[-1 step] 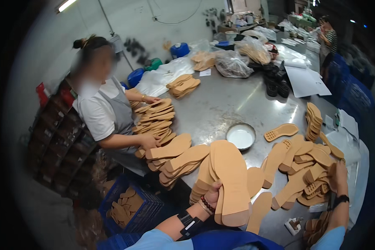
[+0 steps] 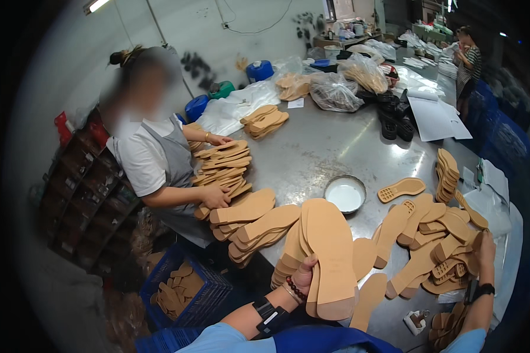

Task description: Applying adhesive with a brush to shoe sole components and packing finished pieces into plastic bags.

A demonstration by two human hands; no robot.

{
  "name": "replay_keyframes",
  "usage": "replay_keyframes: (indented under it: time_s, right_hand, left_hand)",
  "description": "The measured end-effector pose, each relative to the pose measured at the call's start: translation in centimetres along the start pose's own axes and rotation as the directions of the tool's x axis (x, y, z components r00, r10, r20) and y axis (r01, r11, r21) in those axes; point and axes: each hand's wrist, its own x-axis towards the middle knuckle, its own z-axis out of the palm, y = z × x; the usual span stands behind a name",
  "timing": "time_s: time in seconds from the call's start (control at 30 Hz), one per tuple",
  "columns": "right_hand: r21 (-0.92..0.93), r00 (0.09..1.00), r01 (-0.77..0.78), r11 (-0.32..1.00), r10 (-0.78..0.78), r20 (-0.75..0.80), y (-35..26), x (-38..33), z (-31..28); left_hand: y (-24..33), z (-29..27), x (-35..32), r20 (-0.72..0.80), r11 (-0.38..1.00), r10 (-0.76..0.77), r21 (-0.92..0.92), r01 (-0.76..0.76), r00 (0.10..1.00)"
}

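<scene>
My left hand [image 2: 303, 275] grips a small stack of tan insoles [image 2: 331, 253], held upright with their squared heel ends low. On the right, my right hand [image 2: 484, 248] is at the outer edge of a loose insole pile [image 2: 421, 262]. Its fingers are bent together, and what they hold is hidden. Several pieces in that pile show a grid of holes, as does a single insole [image 2: 401, 190] beyond it. More fanned stacks [image 2: 268, 226] lie left of my left hand. Beside them, a co-worker [image 2: 159, 159] rests both hands on a tall insole pile [image 2: 222, 167].
A round metal dish with white contents [image 2: 345, 195] stands mid-table. Farther back are bagged insoles [image 2: 362, 72], black shoes [image 2: 388, 115] and white papers [image 2: 433, 115]. A blue crate [image 2: 209, 291] holding insoles sits below the table's left edge. Another person [image 2: 468, 65] stands far right.
The whole view has shifted slightly. My right hand has turned a little at the pile's edge, and the co-worker's head has turned. My left hand keeps its stack.
</scene>
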Motion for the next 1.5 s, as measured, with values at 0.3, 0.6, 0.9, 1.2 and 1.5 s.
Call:
replay_keyframes:
  time_s: [0.3, 0.6, 0.9, 1.2, 1.5]
  right_hand:
    - [0.509, 0.788, 0.616, 0.602, -0.471, -0.397, -24.1, -7.1, -24.1]
    - [0.967, 0.627, 0.247, -0.068, -0.749, -0.213, -36.6, -13.3, -24.9]
    - [0.577, 0.783, -0.615, -0.538, -0.502, 0.367, -41.2, -18.0, -19.5]
    - [0.979, 0.948, -0.205, -0.021, -0.252, 0.193, -38.3, -22.8, -19.0]
    - [0.744, 0.717, -0.17, -0.646, 0.436, 0.543, -18.3, -35.3, -21.1]
  left_hand:
    - [-0.1, 2.6, 0.9, -0.034, 0.995, -0.014, 0.101, 0.017, 0.999]
    - [1.1, 5.1, -2.4, 0.096, 0.985, -0.037, 0.171, 0.02, 0.995]
    - [1.4, 7.2, -2.4, 0.081, 0.567, 0.296, 0.787, -0.243, 0.952]
    - [-2.8, 6.1, -3.4, -0.007, 0.744, -0.257, 0.637, 0.203, 0.966]
    - [-10.0, 4.8, -2.3, -0.152, 0.695, -0.557, 0.452, 0.559, 0.816]
